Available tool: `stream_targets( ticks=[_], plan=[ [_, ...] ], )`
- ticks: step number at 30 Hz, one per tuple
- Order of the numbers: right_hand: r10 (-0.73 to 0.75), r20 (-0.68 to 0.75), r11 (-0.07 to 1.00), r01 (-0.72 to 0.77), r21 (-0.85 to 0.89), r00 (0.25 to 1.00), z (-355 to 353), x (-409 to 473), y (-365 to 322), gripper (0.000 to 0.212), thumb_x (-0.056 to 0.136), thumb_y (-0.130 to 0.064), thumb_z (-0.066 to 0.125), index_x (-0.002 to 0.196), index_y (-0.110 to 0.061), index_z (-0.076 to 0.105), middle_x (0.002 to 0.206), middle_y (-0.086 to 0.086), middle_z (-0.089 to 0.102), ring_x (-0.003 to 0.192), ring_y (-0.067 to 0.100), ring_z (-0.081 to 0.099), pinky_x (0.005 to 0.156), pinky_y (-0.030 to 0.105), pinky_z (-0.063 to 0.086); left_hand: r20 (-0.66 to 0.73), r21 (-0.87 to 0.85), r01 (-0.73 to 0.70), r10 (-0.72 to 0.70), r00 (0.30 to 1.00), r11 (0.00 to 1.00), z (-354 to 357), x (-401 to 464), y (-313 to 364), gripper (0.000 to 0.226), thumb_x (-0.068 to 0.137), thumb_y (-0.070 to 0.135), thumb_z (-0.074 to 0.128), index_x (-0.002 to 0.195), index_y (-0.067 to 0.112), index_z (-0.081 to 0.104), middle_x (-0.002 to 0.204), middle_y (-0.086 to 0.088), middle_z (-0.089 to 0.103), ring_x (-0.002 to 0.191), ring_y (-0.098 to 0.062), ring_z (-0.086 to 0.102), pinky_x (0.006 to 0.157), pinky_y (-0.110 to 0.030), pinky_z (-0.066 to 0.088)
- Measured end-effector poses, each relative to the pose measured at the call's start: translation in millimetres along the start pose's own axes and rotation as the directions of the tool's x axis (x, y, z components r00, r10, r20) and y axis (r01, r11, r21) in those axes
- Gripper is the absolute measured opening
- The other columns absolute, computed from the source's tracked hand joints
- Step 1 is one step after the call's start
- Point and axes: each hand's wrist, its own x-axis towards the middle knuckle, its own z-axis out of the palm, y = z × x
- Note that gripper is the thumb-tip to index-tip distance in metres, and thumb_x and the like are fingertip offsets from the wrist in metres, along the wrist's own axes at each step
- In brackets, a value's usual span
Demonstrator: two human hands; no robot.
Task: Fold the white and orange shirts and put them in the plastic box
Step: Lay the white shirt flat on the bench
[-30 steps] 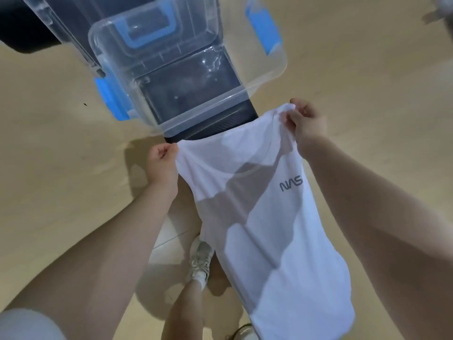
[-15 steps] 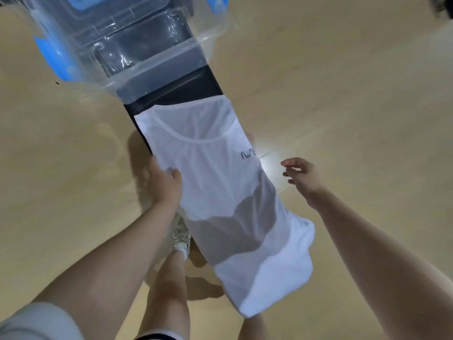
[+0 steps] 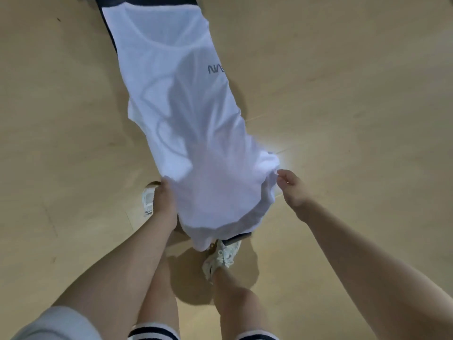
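White shirt [image 3: 186, 123]: we find it laid lengthwise on a narrow dark bench [image 3: 107, 23], neckline at the far end, printed chest mark on the right, hem hanging off the near end. We judge this layout gives a flat bed for a lengthwise fold.

Bench: only dark strips show, along the far-left edge of the shirt and under the near hem; the cloth hides the rest.

Left hand [image 3: 165, 204]: arm extended forward, wrist straight, hand at the near-left edge of the shirt. Fingers go under the cloth and are closed on the hem corner, as far as we can see; the fingertips are hidden.

Right hand [image 3: 293, 190]: arm reaching in from the right, fingers loosely curled and apart, just beside the bunched near-right corner. We cannot tell whether the tips touch the cloth; nothing is clamped.

Purpose of hold: we judge both hands are placed at the hem corners to lift the near end and carry it toward the neckline.

Orange shirt and plastic box: neither is in view.

Sneakers [image 3: 221, 256]: the person stands at the near end, one foot either side of the hanging hem.

Floor [image 3: 343, 82]: pale wood.

Progress: we assess the task as early; no cross fold is made yet.
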Motion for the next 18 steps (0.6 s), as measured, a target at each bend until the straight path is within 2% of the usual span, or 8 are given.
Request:
stream_targets(
  ticks=[2,3,5,7,10,12,15,18],
  plan=[
    [0.018,0.028,1.0,-0.019,0.024,0.999,3,1,16,0.032,0.097,-0.017,0.039,0.127,-0.015,0.048,0.112,-0.001,0.053,0.101,0.015,0.048,0.084,0.026,0.035,0.061,-0.124,0.091,-0.084,0.995,0.988,3,-5,-26,0.051,0.097,0.048,0.028,0.102,0.008,0.059,0.1,-0.012,0.063,0.085,-0.026,0.058,0.079,-0.036,0.044],
    [0.028,0.042,0.999,-0.03,0.033,0.999,6,4,23,0.035,0.096,-0.019,0.039,0.131,-0.018,0.046,0.116,-0.002,0.053,0.103,0.015,0.048,0.085,0.026,0.035,0.077,-0.166,0.12,-0.108,0.991,0.979,4,-5,-36,0.051,0.097,0.05,0.026,0.093,0.011,0.059,0.09,-0.007,0.061,0.078,-0.022,0.057,0.074,-0.034,0.045],
    [0.04,0.083,0.998,-0.043,0.037,0.996,13,14,36,0.034,0.095,-0.023,0.041,0.129,-0.023,0.047,0.112,-0.005,0.056,0.098,0.014,0.051,0.081,0.025,0.039,0.146,-0.239,0.174,-0.142,0.979,0.955,7,0,-55,0.05,0.097,0.052,0.023,0.082,0.018,0.056,0.078,0.0,0.059,0.069,-0.018,0.055,0.065,-0.032,0.044],
    [0.04,0.12,0.996,-0.049,0.074,0.992,21,28,49,0.026,0.092,-0.022,0.044,0.115,-0.016,0.053,0.097,0.001,0.058,0.083,0.017,0.05,0.069,0.025,0.039,0.26,-0.296,0.17,-0.092,0.961,0.94,11,7,-72,0.044,0.098,0.049,0.025,0.088,0.023,0.058,0.084,0.003,0.064,0.077,-0.017,0.06,0.068,-0.03,0.048],
    [0.043,0.124,0.982,-0.065,0.179,0.991,31,46,66,0.024,0.085,-0.009,0.042,0.105,-0.002,0.052,0.085,0.01,0.044,0.066,0.017,0.035,0.057,0.028,0.028,0.391,-0.329,0.143,-0.003,0.92,0.934,18,23,-95,0.032,0.096,0.046,0.036,0.099,0.025,0.061,0.093,0.004,0.07,0.085,-0.018,0.066,0.071,-0.032,0.053],
    [0.067,0.131,0.974,-0.093,0.209,0.989,36,54,78,0.018,0.076,-0.011,0.042,0.091,-0.01,0.053,0.079,0.007,0.036,0.064,0.017,0.029,0.059,0.03,0.026,0.443,-0.356,0.146,0.029,0.896,0.923,21,36,-110,0.03,0.098,0.04,0.037,0.101,0.024,0.062,0.088,0.005,0.073,0.078,-0.018,0.069,0.065,-0.03,0.056],
    [0.098,0.164,0.967,-0.132,0.216,0.982,43,58,99,0.027,0.061,-0.017,0.042,0.084,-0.005,0.05,0.087,0.004,0.039,0.078,0.02,0.03,0.074,0.033,0.027,0.52,-0.365,0.192,0.029,0.854,0.911,22,50,-129,0.037,0.101,0.029,0.03,0.094,0.02,0.066,0.079,0.002,0.075,0.067,-0.017,0.07,0.056,-0.026,0.057],
    [0.153,0.172,0.951,-0.193,0.242,0.973,47,52,115,0.026,0.054,-0.016,0.044,0.078,-0.01,0.05,0.069,0.0,0.048,0.068,0.012,0.041,0.078,0.023,0.031,0.599,-0.366,0.196,0.069,0.797,0.909,24,53,-141,0.055,0.101,0.019,0.025,0.078,0.021,0.075,0.076,0.001,0.074,0.065,-0.016,0.069,0.055,-0.024,0.056]
  ],
)
